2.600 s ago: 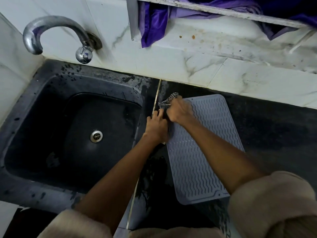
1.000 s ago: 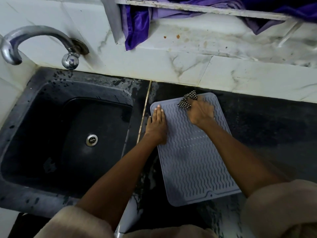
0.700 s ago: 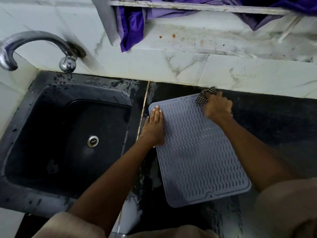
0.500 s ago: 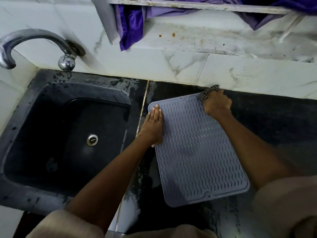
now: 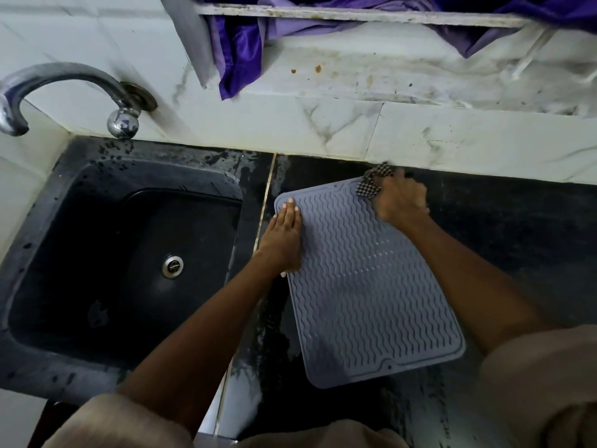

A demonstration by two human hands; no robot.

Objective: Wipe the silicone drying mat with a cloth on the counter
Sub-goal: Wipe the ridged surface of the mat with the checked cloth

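Black tabletop [image 5: 517,240] beside sink [image 5: 97,253] | silicone drying mat [image 5: 365,286] near back edge | left hand [image 5: 284,240] flat, pinning it | right hand [image 5: 400,202] gripping checked cloth [image 5: 371,184] | advice: firm overlapping strokes along ridges.

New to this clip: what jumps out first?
The grey wavy-ribbed drying mat lying on the black counter, right of the dark sink. The left hand lies flat on its left edge; the right hand grips a checkered cloth at its far right corner.
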